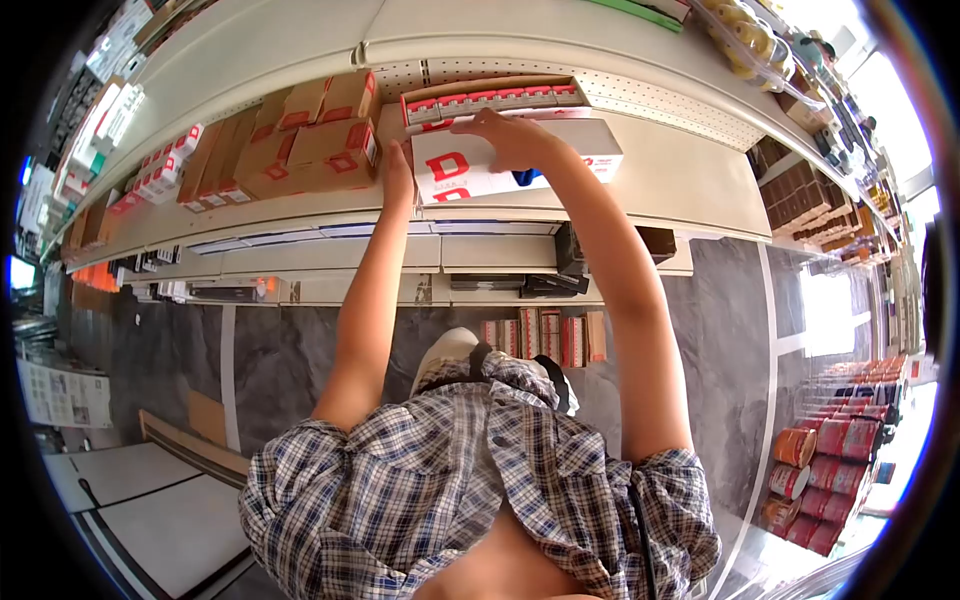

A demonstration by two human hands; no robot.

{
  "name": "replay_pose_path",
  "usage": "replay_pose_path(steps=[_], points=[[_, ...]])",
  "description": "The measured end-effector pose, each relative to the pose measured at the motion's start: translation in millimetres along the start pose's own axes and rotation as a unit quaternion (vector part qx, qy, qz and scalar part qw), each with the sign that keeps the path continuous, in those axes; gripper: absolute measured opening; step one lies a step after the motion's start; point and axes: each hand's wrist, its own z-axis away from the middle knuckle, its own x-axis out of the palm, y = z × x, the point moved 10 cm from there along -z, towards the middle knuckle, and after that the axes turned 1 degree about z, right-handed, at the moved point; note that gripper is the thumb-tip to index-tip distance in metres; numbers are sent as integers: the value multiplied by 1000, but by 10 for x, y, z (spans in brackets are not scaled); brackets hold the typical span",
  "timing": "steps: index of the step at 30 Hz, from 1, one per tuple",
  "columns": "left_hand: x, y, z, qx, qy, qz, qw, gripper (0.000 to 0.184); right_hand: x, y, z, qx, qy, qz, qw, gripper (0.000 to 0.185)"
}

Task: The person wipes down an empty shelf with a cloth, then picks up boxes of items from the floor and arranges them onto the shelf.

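Observation:
A long white box with red lettering (590,140) lies on the upper shelf. Behind it stands an open brown carton (490,88) with a row of small red-and-white boxes inside. My left hand (398,172) is upright at the left end of the white box, fingers extended and close together, palm towards the box. Over the top of the white box reaches my right hand (512,142), its fingers bent at the box's back edge beside the carton; the fingertips are partly hidden, and I cannot make out a firm grip.
Brown cartons (330,148) stand on the shelf (690,190) to the left. Lower shelves hold dark boxes (570,250). Small red-and-white boxes (545,335) sit on the floor near my feet. Red spools (835,470) are stacked at the right.

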Motion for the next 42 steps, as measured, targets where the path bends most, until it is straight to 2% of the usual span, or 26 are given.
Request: replay_pose_path(steps=[3,4,5,6,7,8,10,11,12,13,15,16,19,20,21,23,27,28,29,31,33,35,37,39,42], points=[[72,98,163,-10,26,-43,999,58,50,39,84,-9,46,20,999,69],[26,116,154,28,37,-66,997,58,-108,69,289,-17,128,-31,991,61],[-15,138,156,65,50,-90,993,59,-196,337,532,68,158,-97,980,57],[-16,100,116,70,37,-106,991,58,-297,722,829,93,300,-110,943,57],[-9,68,70,76,24,-122,989,58,-333,1216,1171,212,354,-144,899,54],[9,28,26,81,12,-137,987,59,-247,1766,1490,282,378,-157,868,54],[-6,-66,27,82,-12,-176,981,60,-13,2184,1845,369,392,-295,789,59],[-13,-103,38,81,-23,-197,977,61,209,2283,1911,380,379,-413,736,63],[-6,-95,63,81,-23,-199,976,61,319,2208,1766,327,365,-418,765,69],[35,-39,79,89,-15,-148,985,63,690,2675,1521,292,347,-371,811,67],[82,37,91,103,1,-43,994,66,409,2106,1562,296,357,-382,799,66],[95,55,44,106,2,-42,993,66,389,2102,1514,273,365,-406,792,64],[-27,139,-151,111,79,-188,973,56,349,2010,1465,266,332,-421,801,62],[-71,92,-362,150,49,-244,957,54,355,2106,1439,273,337,-414,800,61],[-78,80,-419,158,48,-242,956,54,419,2209,1389,279,342,-410,798,60],[-165,-21,-413,111,42,-66,991,54,424,2283,1250,242,320,-443,802,62],[-340,-225,-554,15,21,-9,1000,58,513,2476,1070,269,249,-505,781,66],[-398,-221,-522,15,66,-30,997,60,453,2556,1014,280,279,-441,806,64],[-387,-207,-489,14,70,-33,997,60,404,2600,992,288,307,-375,826,63],[-408,-143,-501,28,93,-66,993,61,388,2522,977,272,303,-409,817,58],[-457,-204,-536,24,85,-51,995,61,432,2276,1006,226,233,-533,781,53],[-522,-323,-759,29,43,-54,997,60,521,2311,1040,224,244,-535,777,51],[-416,-213,-741,35,46,-55,997,59,513,2284,1087,225,258,-541,769,49],[-385,-206,-730,33,49,-57,997,59,556,2213,1158,217,280,-577,736,47],[-272,-77,-873,50,61,-88,993,54,565,2373,1137,251,315,-519,754,46]])
